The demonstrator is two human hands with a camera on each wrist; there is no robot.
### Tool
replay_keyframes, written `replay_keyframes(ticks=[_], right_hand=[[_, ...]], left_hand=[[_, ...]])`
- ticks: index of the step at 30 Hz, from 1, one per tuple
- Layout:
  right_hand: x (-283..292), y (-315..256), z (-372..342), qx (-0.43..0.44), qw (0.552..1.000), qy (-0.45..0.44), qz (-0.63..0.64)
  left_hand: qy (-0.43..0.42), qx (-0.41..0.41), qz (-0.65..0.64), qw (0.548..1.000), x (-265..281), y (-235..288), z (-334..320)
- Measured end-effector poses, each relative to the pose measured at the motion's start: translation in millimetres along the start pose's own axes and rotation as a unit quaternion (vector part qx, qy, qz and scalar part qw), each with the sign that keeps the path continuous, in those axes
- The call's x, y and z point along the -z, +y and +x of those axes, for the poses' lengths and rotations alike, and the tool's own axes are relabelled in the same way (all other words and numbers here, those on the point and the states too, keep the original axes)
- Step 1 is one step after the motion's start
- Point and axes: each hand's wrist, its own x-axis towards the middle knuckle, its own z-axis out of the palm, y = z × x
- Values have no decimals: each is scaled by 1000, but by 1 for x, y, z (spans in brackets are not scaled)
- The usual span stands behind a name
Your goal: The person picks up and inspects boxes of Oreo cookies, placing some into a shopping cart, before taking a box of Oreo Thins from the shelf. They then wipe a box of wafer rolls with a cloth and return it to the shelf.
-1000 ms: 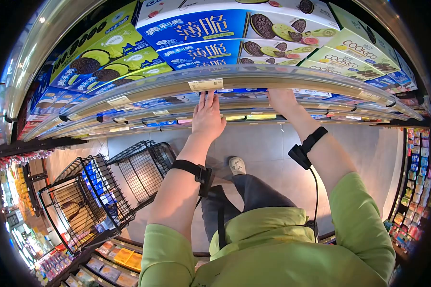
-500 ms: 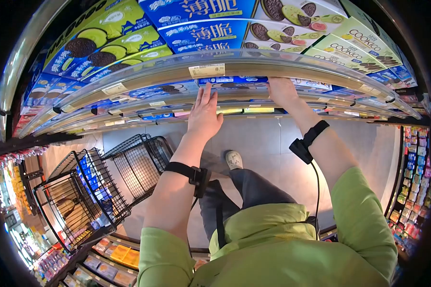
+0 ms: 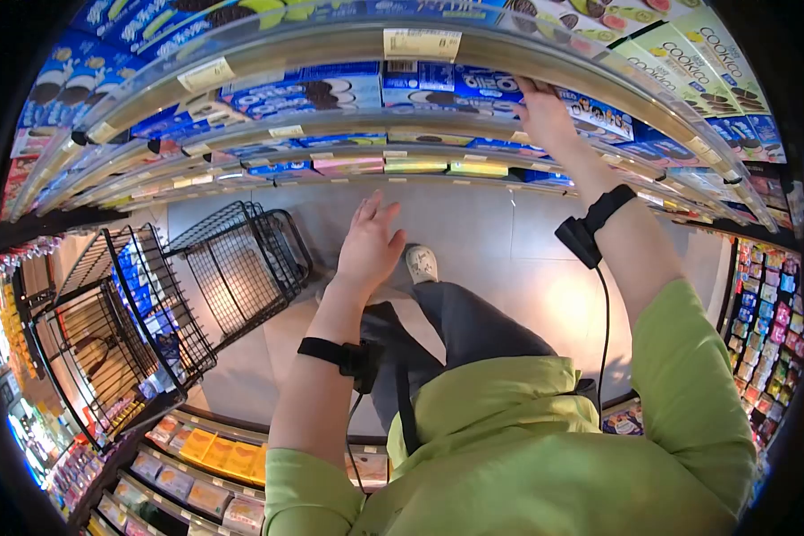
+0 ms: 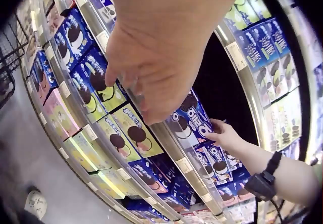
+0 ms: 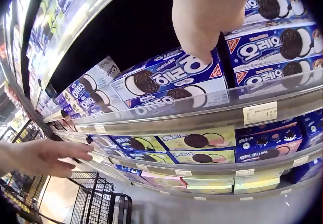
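Note:
My right hand (image 3: 548, 116) is at the shelf, holding the right end of a blue Oreo cookie box (image 5: 161, 75). The thumb lies on the box's printed face in the right wrist view, and the other fingers are mostly hidden behind the palm. The same box (image 4: 194, 115) shows at the fingertips in the left wrist view. My left hand (image 3: 369, 246) hangs in the air in front of the lower shelves, fingers loosely extended and holding nothing. To the right of the held box stand stacked Oreo boxes (image 5: 262, 47) with Korean lettering.
A clear-fronted shelf lip with a price tag (image 5: 260, 114) runs before the boxes. Lower shelves hold green-and-pink cookie boxes (image 5: 202, 140). Overhead, another shelf edge (image 3: 330, 45) juts out. A black wire cart (image 3: 241, 268) stands at the left, and more shelves (image 3: 205, 456) are behind.
My left hand has left the shelf, dropping back toward my body. The right hand stays at the shelf, now showing farther up and right. The view has tilted down, exposing more of the Oreo shelf.

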Motion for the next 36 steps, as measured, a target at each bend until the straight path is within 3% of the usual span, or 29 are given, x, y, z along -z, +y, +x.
replay_keyframes(ticks=[3, 7, 9, 11, 13, 14, 18, 20, 21, 23, 24, 25, 27, 28, 29, 30, 31, 32, 34, 36], right_hand=[[12, -4, -3, -3, 1000, -14, -4], [32, -8, -12, -21, 989, -42, 142], [53, -17, -29, -80, 952, -61, 290], [69, -21, -43, -89, 940, -72, 321], [80, -24, -57, -54, 880, -13, 472], [95, -28, -66, -102, 834, -60, 539], [117, -35, -81, -93, 796, -91, 591], [129, -42, -80, -75, 794, -119, 591], [137, -48, -78, -56, 790, -150, 591], [147, -70, -75, -42, 804, -151, 574], [150, -81, -73, -4, 798, -175, 577], [153, -90, -72, 34, 791, -198, 578], [156, -100, -71, 17, 775, -210, 596], [150, -100, -70, 0, 781, -172, 601], [142, -99, -70, -16, 785, -134, 604], [128, -88, -73, -17, 837, -157, 524], [119, -91, -81, -15, 837, -153, 525], [113, -96, -92, 20, 867, -200, 456], [115, -106, -96, 54, 890, -243, 381], [119, -116, -92, -11, 846, -362, 393]], left_hand=[[7, 30, -31, 999, -4, -4, -18], [22, 31, -51, 998, -8, -6, -34], [35, 23, -57, 998, -7, -2, -36], [71, -17, -76, 994, -4, 8, -35], [93, -34, -98, 990, 5, 27, -29], [111, -49, -120, 985, 10, 37, -26], [194, -105, -133, 966, 30, 73, -13], [257, -129, -70, 955, 41, 90, -9], [256, -132, -68, 955, 41, 98, -9], [143, -136, -118, 973, 41, 110, -10], [11, -102, -135, 986, 43, 114, -10], [9, -104, -132, 986, 42, 115, -9], [-135, 7, -344, 929, 39, 113, -9], [-113, -7, -403, 908, 29, 102, -10], [-68, 50, -477, 875, 15, 94, -12], [-47, 88, -574, 812, 10, 92, -15], [-25, 124, -663, 738, 9, 92, -16], [-26, 148, -711, 687, 9, 90, -16], [-16, 167, -737, 654, 8, 90, -16], [-20, 168, -743, 648, 2, 86, -15]])
